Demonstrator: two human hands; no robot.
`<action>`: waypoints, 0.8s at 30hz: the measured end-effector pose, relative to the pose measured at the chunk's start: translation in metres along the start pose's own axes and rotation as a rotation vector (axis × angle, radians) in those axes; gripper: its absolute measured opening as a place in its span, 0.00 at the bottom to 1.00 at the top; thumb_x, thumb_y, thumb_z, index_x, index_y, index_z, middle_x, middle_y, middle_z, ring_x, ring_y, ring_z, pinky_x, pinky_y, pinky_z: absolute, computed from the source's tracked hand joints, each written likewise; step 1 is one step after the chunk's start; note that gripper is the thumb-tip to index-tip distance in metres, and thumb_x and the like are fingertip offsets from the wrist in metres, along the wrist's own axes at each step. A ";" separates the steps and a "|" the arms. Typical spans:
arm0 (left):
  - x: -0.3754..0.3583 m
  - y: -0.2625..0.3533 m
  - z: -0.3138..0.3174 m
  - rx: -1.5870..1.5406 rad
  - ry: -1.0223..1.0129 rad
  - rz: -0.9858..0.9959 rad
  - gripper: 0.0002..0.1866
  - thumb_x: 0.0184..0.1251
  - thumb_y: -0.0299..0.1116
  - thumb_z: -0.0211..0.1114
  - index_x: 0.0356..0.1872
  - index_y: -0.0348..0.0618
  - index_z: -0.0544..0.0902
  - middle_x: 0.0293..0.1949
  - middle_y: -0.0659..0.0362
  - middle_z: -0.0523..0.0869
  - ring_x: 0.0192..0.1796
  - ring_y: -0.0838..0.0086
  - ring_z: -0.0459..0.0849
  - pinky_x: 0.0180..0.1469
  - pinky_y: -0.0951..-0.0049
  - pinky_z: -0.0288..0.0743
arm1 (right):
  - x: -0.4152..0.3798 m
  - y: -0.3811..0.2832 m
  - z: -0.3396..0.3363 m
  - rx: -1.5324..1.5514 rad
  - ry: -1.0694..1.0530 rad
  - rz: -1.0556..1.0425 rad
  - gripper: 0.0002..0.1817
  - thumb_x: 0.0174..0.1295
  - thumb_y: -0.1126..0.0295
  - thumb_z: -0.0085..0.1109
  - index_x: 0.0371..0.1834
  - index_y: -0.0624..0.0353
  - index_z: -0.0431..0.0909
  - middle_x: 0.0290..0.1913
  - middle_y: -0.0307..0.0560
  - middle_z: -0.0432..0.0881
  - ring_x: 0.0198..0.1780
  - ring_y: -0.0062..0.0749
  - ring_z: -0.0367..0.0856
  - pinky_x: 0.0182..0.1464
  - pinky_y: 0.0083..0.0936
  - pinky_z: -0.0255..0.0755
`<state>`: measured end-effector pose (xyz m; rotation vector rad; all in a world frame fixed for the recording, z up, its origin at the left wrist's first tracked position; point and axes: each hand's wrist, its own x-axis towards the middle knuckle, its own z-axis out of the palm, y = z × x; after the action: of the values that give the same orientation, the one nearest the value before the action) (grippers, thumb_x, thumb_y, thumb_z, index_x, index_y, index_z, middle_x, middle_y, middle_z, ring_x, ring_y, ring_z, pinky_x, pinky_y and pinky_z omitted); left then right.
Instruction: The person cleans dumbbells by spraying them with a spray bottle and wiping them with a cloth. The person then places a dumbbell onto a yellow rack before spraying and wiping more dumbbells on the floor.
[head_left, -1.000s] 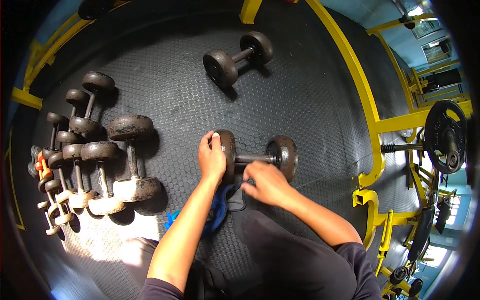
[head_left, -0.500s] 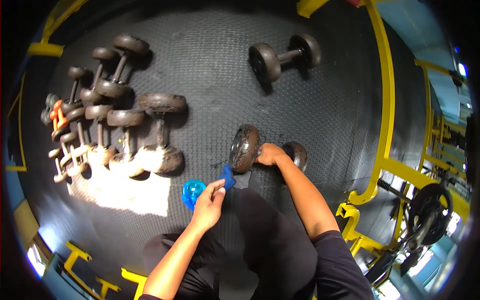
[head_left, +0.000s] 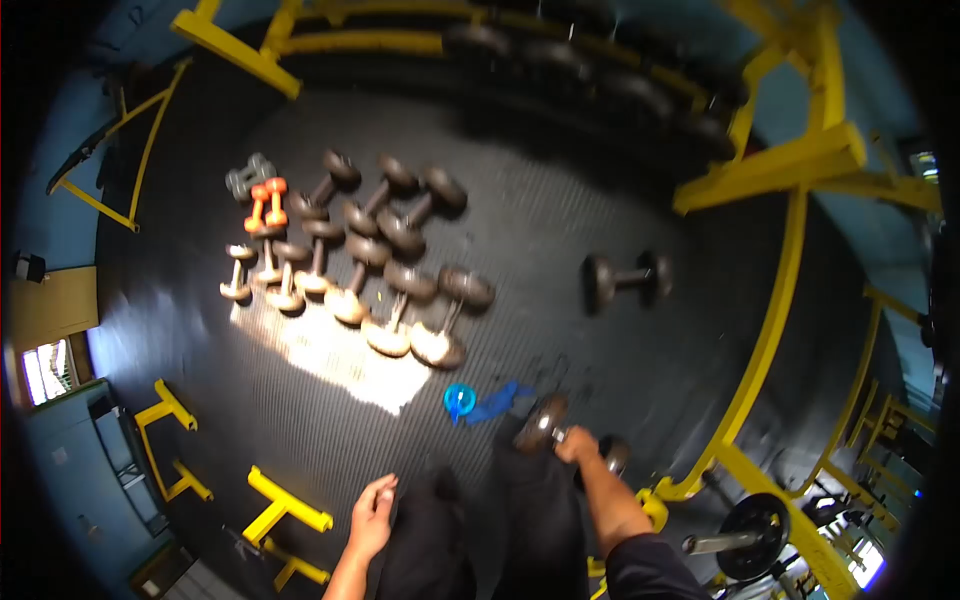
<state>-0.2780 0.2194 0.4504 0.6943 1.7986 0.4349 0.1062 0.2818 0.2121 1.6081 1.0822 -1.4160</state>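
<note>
My right hand [head_left: 577,445] is wrapped round the handle of a dark, worn dumbbell [head_left: 543,420], which is beside my right leg. One round head of it shows in front of the hand, and the other is partly hidden behind the wrist. My left hand [head_left: 372,512] hangs beside my left leg, fingers loosely bent and holding nothing. On the floor ahead, a bright blue bottle [head_left: 460,399] lies next to a crumpled blue cloth [head_left: 497,402].
Several dark dumbbells [head_left: 465,287] stand in rows at left, with small orange dumbbells [head_left: 276,203] and grey ones [head_left: 250,178] beyond. Another dumbbell [head_left: 628,278] lies ahead right. Yellow frames [head_left: 770,330] surround the rubber floor; a loaded plate [head_left: 752,535] is at lower right.
My view has risen and swung, showing more of the room. My right hand keeps the dumbbell, now close to my leg. My left hand has drawn back from the blue bottle and cloth.
</note>
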 end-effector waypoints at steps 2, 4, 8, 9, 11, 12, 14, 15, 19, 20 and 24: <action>-0.025 0.026 -0.015 -0.152 0.065 -0.013 0.18 0.79 0.33 0.55 0.62 0.34 0.76 0.57 0.51 0.83 0.56 0.69 0.83 0.59 0.69 0.76 | -0.039 0.002 -0.009 -0.036 -0.030 0.000 0.25 0.51 0.59 0.60 0.53 0.56 0.85 0.57 0.56 0.83 0.61 0.49 0.81 0.62 0.40 0.75; -0.042 0.047 -0.030 -0.178 0.158 -0.034 0.16 0.78 0.30 0.54 0.60 0.33 0.77 0.55 0.48 0.85 0.51 0.69 0.85 0.58 0.70 0.76 | -0.067 0.008 -0.018 -0.100 -0.062 -0.053 0.26 0.52 0.58 0.58 0.55 0.53 0.84 0.59 0.53 0.83 0.63 0.48 0.80 0.63 0.40 0.74; -0.045 0.054 -0.055 -0.232 0.253 0.014 0.15 0.78 0.29 0.52 0.60 0.36 0.78 0.54 0.51 0.85 0.44 0.75 0.84 0.46 0.75 0.74 | -0.118 0.002 -0.065 -0.266 -0.029 -0.173 0.28 0.55 0.55 0.56 0.61 0.47 0.81 0.60 0.50 0.83 0.64 0.47 0.79 0.64 0.40 0.74; -0.048 0.062 -0.057 -0.235 0.270 0.014 0.15 0.78 0.29 0.52 0.60 0.38 0.78 0.55 0.54 0.86 0.42 0.79 0.83 0.38 0.80 0.72 | -0.130 0.002 -0.077 -0.262 0.011 -0.207 0.28 0.55 0.54 0.55 0.62 0.46 0.80 0.60 0.50 0.83 0.64 0.47 0.79 0.64 0.40 0.74; -0.045 0.074 -0.057 -0.244 0.312 -0.025 0.16 0.78 0.30 0.51 0.60 0.40 0.78 0.54 0.55 0.86 0.43 0.78 0.83 0.36 0.81 0.71 | -0.143 -0.009 -0.116 -0.345 -0.046 -0.203 0.29 0.56 0.53 0.56 0.62 0.48 0.80 0.61 0.51 0.82 0.64 0.47 0.79 0.64 0.40 0.74; -0.043 0.076 -0.055 -0.289 0.326 -0.058 0.15 0.77 0.30 0.52 0.60 0.40 0.78 0.53 0.56 0.86 0.43 0.78 0.83 0.38 0.80 0.73 | -0.149 -0.014 -0.136 -0.385 -0.009 -0.227 0.29 0.56 0.53 0.56 0.62 0.49 0.80 0.61 0.52 0.82 0.64 0.47 0.79 0.64 0.39 0.74; -0.021 0.088 -0.048 -0.374 0.348 -0.073 0.15 0.77 0.30 0.53 0.59 0.40 0.79 0.52 0.56 0.86 0.43 0.77 0.83 0.39 0.79 0.74 | -0.153 -0.040 -0.185 -0.512 -0.004 -0.227 0.28 0.56 0.53 0.56 0.60 0.50 0.81 0.60 0.52 0.82 0.63 0.47 0.79 0.63 0.39 0.74; -0.011 0.093 -0.042 -0.401 0.373 -0.127 0.15 0.76 0.29 0.55 0.58 0.38 0.79 0.51 0.54 0.86 0.42 0.75 0.84 0.43 0.76 0.77 | -0.152 -0.047 -0.205 -0.600 -0.037 -0.218 0.28 0.55 0.53 0.57 0.59 0.50 0.82 0.60 0.52 0.83 0.63 0.47 0.79 0.62 0.39 0.74; 0.038 0.106 -0.004 -0.544 0.457 -0.088 0.15 0.74 0.32 0.61 0.56 0.37 0.81 0.46 0.56 0.86 0.37 0.74 0.83 0.43 0.74 0.79 | -0.163 -0.090 -0.307 -0.679 0.091 -0.197 0.26 0.52 0.51 0.60 0.48 0.57 0.86 0.52 0.54 0.86 0.55 0.49 0.84 0.55 0.38 0.79; 0.052 0.121 0.003 -0.606 0.441 -0.085 0.15 0.74 0.33 0.62 0.56 0.37 0.81 0.45 0.57 0.86 0.37 0.75 0.82 0.43 0.75 0.79 | -0.163 -0.110 -0.337 -0.764 0.122 -0.264 0.25 0.52 0.51 0.61 0.47 0.57 0.86 0.52 0.53 0.86 0.55 0.48 0.85 0.55 0.37 0.79; 0.080 0.185 0.015 -0.737 0.361 0.034 0.15 0.77 0.32 0.59 0.58 0.36 0.79 0.48 0.55 0.85 0.42 0.73 0.84 0.46 0.74 0.80 | -0.199 -0.194 -0.434 -0.914 0.204 -0.242 0.23 0.53 0.52 0.62 0.47 0.54 0.87 0.52 0.50 0.87 0.56 0.45 0.85 0.56 0.37 0.80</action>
<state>-0.2367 0.4113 0.4986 0.1280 1.7687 1.2267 0.0846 0.7281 0.4688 0.9686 1.7529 -0.6874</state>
